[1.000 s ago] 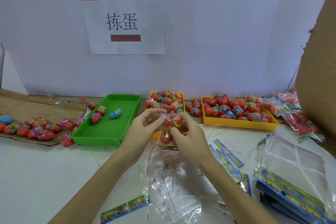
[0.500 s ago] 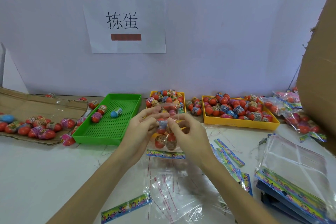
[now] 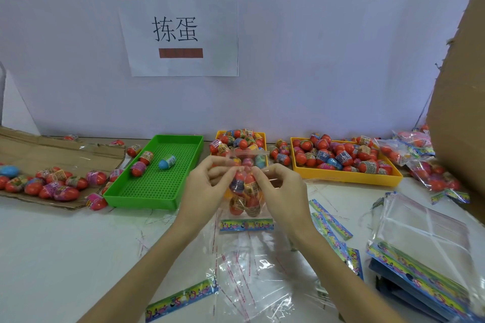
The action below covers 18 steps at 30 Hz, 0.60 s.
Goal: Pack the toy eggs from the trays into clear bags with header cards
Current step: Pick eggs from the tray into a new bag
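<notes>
A clear bag [image 3: 245,191] filled with several red toy eggs hangs above the table, its colourful header card [image 3: 246,225] at the bottom end. My left hand [image 3: 207,186] pinches the bag's upper left side and my right hand [image 3: 280,189] pinches its upper right side. The bag's open flap sticks up between my fingertips. Behind the bag stands a small yellow tray [image 3: 264,136] heaped with eggs. A larger yellow tray [image 3: 349,179] full of eggs lies to the right.
A green tray [image 3: 157,191] holding three eggs sits to the left, beside a cardboard sheet [image 3: 39,152] with more eggs. Empty clear bags [image 3: 252,283] and loose header cards [image 3: 181,299] lie in front. A stack of bags [image 3: 425,244], filled bags [image 3: 430,176] and a cardboard box [image 3: 462,113] are at the right.
Both hands turned the filled bag over and lowered it a little. The header card now hangs at the bottom and the open flap points up.
</notes>
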{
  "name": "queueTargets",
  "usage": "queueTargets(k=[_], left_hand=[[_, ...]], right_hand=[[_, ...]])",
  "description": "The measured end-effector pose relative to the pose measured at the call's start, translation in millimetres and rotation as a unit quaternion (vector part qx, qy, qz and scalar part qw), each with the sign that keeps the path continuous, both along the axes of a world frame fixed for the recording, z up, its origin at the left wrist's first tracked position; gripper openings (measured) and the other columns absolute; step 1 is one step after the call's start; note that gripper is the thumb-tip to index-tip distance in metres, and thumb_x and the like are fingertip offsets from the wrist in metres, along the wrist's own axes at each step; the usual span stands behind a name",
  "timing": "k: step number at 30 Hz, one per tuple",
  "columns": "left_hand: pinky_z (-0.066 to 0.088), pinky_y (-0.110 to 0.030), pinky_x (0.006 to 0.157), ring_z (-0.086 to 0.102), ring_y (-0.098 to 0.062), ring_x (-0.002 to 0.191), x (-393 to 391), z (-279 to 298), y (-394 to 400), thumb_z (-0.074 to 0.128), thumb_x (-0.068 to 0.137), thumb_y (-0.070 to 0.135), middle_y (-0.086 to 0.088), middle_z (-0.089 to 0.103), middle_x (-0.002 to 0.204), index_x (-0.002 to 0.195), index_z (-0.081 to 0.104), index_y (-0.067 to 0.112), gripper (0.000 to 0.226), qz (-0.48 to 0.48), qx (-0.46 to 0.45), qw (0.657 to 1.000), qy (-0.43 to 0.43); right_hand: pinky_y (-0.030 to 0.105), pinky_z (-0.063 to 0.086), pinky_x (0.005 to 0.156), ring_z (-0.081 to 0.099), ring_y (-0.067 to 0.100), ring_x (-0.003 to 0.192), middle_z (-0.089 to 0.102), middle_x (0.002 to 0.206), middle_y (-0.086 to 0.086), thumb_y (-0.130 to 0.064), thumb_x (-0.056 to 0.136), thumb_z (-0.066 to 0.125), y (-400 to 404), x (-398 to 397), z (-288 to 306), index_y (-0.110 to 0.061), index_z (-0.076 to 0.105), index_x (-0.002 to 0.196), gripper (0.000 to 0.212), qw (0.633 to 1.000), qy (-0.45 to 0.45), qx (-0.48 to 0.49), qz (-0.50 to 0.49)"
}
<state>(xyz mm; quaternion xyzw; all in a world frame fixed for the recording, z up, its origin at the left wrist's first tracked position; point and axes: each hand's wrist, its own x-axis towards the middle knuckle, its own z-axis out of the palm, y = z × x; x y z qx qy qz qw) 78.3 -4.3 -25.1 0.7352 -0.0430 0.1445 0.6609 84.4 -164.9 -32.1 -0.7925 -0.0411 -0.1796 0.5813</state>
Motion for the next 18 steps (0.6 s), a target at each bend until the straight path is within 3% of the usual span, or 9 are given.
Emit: queueTargets(k=[5, 8, 13, 16, 18], left_hand=[[0.064, -0.032, 0.085, 0.077, -0.025, 0.104, 3, -1, 3, 0.061, 0.104, 0.009, -0.010, 0.082, 0.100, 0.113, 0.072, 0.002, 0.015, -0.039, -0.089, 0.994, 0.044], [0.063, -0.025, 0.080, 0.078, -0.022, 0.101, 4, 2, 4, 0.062, 0.103, 0.008, -0.014, 0.081, 0.104, 0.112, 0.072, 0.002, 0.015, -0.058, -0.146, 0.986, 0.058], [0.061, -0.024, 0.071, 0.078, -0.018, 0.090, 5, 0, 7, 0.066, 0.100, 0.007, -0.014, 0.081, 0.098, 0.109, 0.073, 0.002, 0.012, -0.048, -0.159, 0.984, 0.060], [0.063, -0.027, 0.077, 0.078, -0.024, 0.097, 4, 1, 5, 0.063, 0.103, 0.012, -0.013, 0.081, 0.103, 0.116, 0.068, 0.003, 0.017, -0.065, -0.139, 0.986, 0.065], [0.063, -0.027, 0.077, 0.078, -0.026, 0.098, 2, 2, 3, 0.059, 0.106, 0.014, -0.012, 0.081, 0.104, 0.117, 0.065, 0.002, 0.017, -0.078, -0.130, 0.986, 0.069]], right_hand=[[0.027, 0.058, 0.070, 0.067, 0.007, 0.074, 0.072, 0.076, -0.005, -0.042, 0.094, 0.070, -3, 0, 3, -0.018, 0.074, 0.082, 0.028, 0.999, 0.022, 0.036, 0.006], [0.032, 0.060, 0.079, 0.071, 0.012, 0.083, 0.075, 0.083, -0.004, -0.044, 0.094, 0.069, -5, 1, 6, -0.017, 0.075, 0.089, 0.029, 0.996, 0.048, 0.074, 0.011], [0.014, 0.054, 0.069, 0.068, -0.004, 0.088, 0.074, 0.093, -0.014, -0.049, 0.089, 0.074, 1, -4, 10, -0.027, 0.070, 0.105, 0.028, 0.994, 0.055, 0.079, 0.052], [0.015, 0.053, 0.069, 0.066, -0.002, 0.088, 0.070, 0.093, -0.012, -0.037, 0.090, 0.078, 3, -6, 11, -0.027, 0.058, 0.115, 0.034, 0.996, 0.010, 0.091, -0.002], [0.020, 0.052, 0.072, 0.065, 0.006, 0.088, 0.066, 0.095, -0.010, -0.028, 0.090, 0.079, 0, -6, 12, -0.025, 0.054, 0.115, 0.036, 0.996, -0.065, 0.038, -0.040]])
